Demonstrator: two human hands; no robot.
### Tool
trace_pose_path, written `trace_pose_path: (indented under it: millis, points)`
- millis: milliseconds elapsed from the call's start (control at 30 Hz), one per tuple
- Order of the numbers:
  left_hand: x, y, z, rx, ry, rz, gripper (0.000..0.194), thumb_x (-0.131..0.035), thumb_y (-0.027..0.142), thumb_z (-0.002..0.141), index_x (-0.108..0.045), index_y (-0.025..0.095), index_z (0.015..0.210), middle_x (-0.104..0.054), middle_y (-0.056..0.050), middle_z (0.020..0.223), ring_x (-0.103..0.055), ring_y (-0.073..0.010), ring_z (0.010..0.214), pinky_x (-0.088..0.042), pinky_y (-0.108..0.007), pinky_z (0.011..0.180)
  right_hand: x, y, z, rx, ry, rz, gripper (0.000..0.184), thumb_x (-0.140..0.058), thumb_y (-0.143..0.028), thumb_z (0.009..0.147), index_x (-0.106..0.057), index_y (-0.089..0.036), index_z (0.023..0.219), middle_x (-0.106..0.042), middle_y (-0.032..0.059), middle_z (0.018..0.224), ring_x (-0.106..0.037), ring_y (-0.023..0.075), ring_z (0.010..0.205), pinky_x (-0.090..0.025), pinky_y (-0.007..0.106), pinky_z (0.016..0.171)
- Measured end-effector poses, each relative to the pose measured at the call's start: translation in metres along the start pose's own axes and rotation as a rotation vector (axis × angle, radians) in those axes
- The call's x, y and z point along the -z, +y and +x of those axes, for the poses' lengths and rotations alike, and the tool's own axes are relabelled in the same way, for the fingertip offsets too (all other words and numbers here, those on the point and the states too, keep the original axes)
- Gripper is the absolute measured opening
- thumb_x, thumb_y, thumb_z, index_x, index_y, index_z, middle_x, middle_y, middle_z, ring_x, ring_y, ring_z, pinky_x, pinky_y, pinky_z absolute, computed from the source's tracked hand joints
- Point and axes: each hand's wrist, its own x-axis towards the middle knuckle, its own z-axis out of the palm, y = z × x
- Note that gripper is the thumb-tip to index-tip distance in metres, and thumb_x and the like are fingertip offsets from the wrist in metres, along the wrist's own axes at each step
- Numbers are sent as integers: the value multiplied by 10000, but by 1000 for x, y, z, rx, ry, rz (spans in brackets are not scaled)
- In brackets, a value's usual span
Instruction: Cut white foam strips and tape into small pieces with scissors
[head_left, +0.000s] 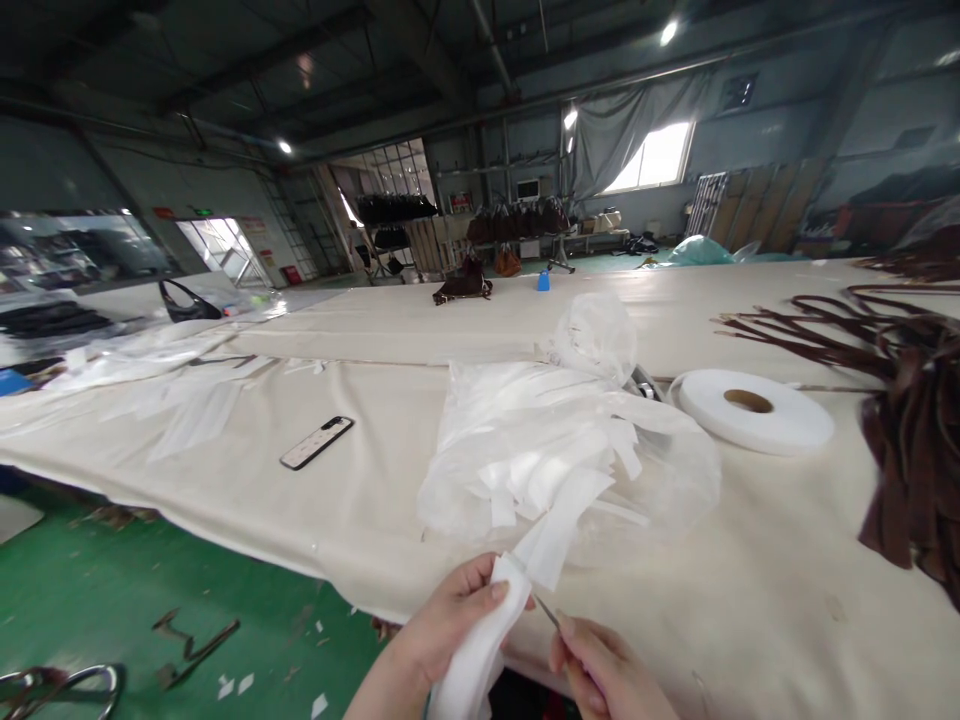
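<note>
My left hand (469, 610) is closed on a white foam strip (480, 650), thumb on top, and the strip hangs down toward me past the table's edge. My right hand (607, 665) grips what look like scissors (548, 612); their slim metal blade points at the strip just beside my left fingers, while the handles are mostly hidden. Just beyond the hands, a flat white cut piece (562, 525) slants up to a clear plastic bag (450, 490). Many similar white pieces (525, 470) are heaped in and on that bag.
A roll of white strip (787, 420) lies right of the bag. Dark brown straps (907, 430) are piled at far right. A phone (317, 443) rests on the cream-covered table (375, 520) at left. White scraps (320, 705) litter the green floor (270, 620).
</note>
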Motion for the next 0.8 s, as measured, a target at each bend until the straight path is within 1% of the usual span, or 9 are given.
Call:
trace_pose_path:
  millis: [133,200,367,467,567,633,733,800]
  points:
    - [-1,1,0,8,-37,14,422,-737,499,746,-624,134,926,-662,-66,854,-511,-73,582,-405,-179,543,-2,-2,2,-42,39,39,697,-536,-884,528,-515,-199,656,-268,-138,356,-158,12,268,-56,209,315]
    - [-2,1,0,21,-69,20,443,-746,508,734,-627,127,927,-647,-60,832,-508,-76,594,-407,-181,556,-4,-4,3,-47,51,45,696,-546,-880,523,-519,-200,669,-285,-136,360,-185,16,262,-65,201,301]
    - [-6,2,0,5,-145,18,441,-724,507,759,-632,126,961,-644,-70,863,-517,-87,632,-395,-181,565,-8,-9,8,-88,52,40,646,-562,-847,561,-500,-211,658,-282,-138,349,-182,20,251,-97,195,273]
    - [-7,6,-1,-16,-172,41,417,-721,494,769,-648,127,952,-646,-67,862,-525,-97,673,-387,-181,594,-10,-10,12,-103,70,40,616,-568,-824,591,-481,-217,652,-264,-143,352,-165,18,249,-93,192,266]
    - [-6,7,0,-30,-162,62,427,-719,499,770,-664,124,965,-645,-68,876,-532,-108,708,-390,-189,621,-12,-10,16,-118,95,58,603,-585,-809,593,-446,-224,637,-262,-145,354,-152,13,251,-69,186,270]
    - [-3,6,1,-20,-145,64,435,-721,507,764,-669,125,964,-639,-58,861,-522,-100,686,-385,-189,616,-13,-8,18,-129,98,80,615,-599,-814,566,-422,-229,626,-255,-147,345,-142,12,254,-62,181,270]
    - [-1,4,2,-11,-127,65,445,-724,523,752,-673,128,951,-635,-41,826,-498,-85,635,-376,-192,607,-12,-6,20,-127,83,102,640,-605,-836,521,-404,-236,618,-239,-150,329,-138,18,255,-74,178,260]
    - [-2,4,2,-16,-125,60,452,-724,529,749,-675,132,957,-648,-47,846,-505,-88,637,-380,-198,620,-11,-5,21,-117,73,108,651,-604,-847,505,-405,-238,622,-247,-148,331,-153,23,254,-97,177,252]
